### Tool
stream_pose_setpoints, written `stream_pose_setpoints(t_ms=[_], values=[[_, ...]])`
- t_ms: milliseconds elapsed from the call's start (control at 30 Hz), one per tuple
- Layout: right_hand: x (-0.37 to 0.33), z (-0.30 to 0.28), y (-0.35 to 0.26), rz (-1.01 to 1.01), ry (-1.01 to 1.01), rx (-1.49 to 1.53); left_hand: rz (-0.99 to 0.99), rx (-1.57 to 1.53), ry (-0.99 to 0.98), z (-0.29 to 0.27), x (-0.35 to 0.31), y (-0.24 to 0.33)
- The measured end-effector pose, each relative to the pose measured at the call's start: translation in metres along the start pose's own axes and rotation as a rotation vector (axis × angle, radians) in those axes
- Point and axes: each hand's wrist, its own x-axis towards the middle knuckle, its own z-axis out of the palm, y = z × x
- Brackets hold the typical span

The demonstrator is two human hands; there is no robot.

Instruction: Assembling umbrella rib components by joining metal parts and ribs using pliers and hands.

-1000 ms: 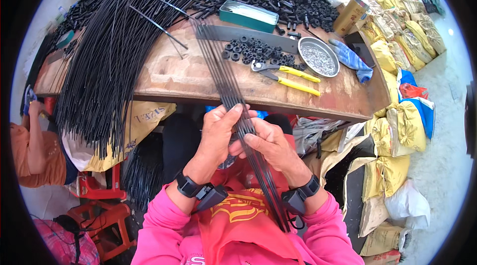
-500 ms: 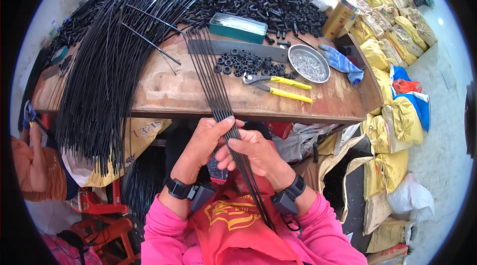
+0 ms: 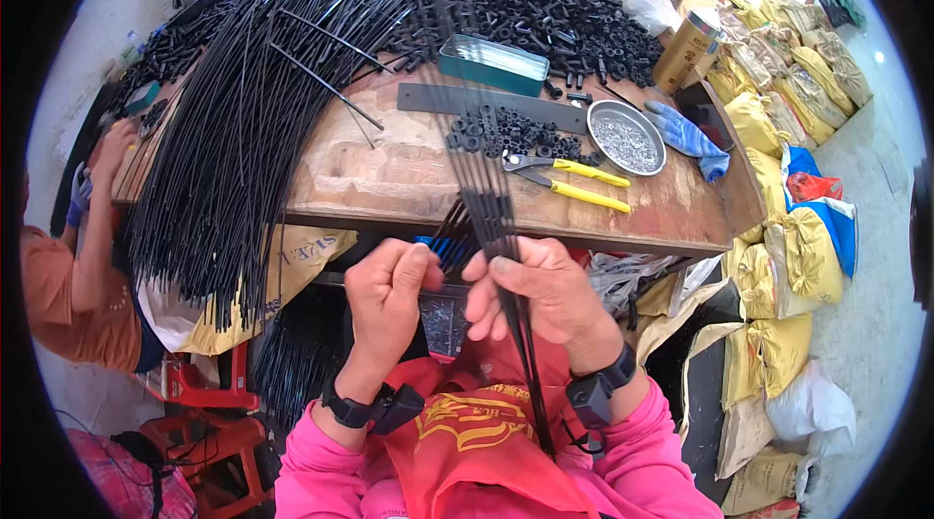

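Observation:
My right hand (image 3: 555, 290) is closed around a bundle of thin black rods (image 3: 501, 227). The bundle slants from above the table down to my red apron (image 3: 486, 422), and its upper ends are smeared by motion. To its left, my left hand (image 3: 389, 290) is closed, apart from the bundle, thumb pressed to the curled fingers. Whatever it may hold is hidden. Beyond my hands, yellow-handled pliers (image 3: 574, 178) lie on the wooden table (image 3: 341, 174), beside small black ring-shaped parts (image 3: 525, 135) and a round metal dish (image 3: 628, 138) of small shiny bits.
A large heap of black rods (image 3: 233, 149) overhangs the table's left front edge. Behind are a green box (image 3: 493, 65), black tubular parts (image 3: 545, 8) and a gold canister (image 3: 689, 50). A blue glove (image 3: 691, 135) lies right. A co-worker (image 3: 88, 295) is at far left; yellow sacks (image 3: 788, 334) stand right.
My left hand has come away from the rods and closed. My right hand has moved right and keeps the bundle, which stands steeper. The view has shifted slightly; the co-worker's arm is raised.

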Motion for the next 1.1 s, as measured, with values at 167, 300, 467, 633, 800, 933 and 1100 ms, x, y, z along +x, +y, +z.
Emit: stream_pose_setpoints(t_ms=[167,300,467,633,800,933,1100], values=[[0.0,0.014,-0.004,0.083,-0.082,0.013,0.329,0.13,0.167,0.01,0.018,-0.009],[-0.002,0.02,0.01,0.154,-0.032,-0.066,0.06,-0.119,-0.112,0.012,0.028,0.01],[0.004,0.016,0.011,0.208,-0.028,-0.026,-0.039,-0.312,-0.193,0.006,0.028,-0.001],[0.007,0.006,0.015,0.176,-0.094,-0.009,0.026,-0.143,-0.294,0.001,0.037,0.004],[0.004,0.005,0.011,0.194,-0.25,0.047,0.047,-0.139,-0.36,0.0,0.038,0.013],[0.001,0.012,-0.001,0.162,-0.205,0.05,0.027,-0.229,-0.312,0.013,0.02,-0.003],[0.0,0.013,-0.034,-0.083,-0.189,-0.007,-0.157,-0.279,-0.395,0.035,-0.019,-0.015]])
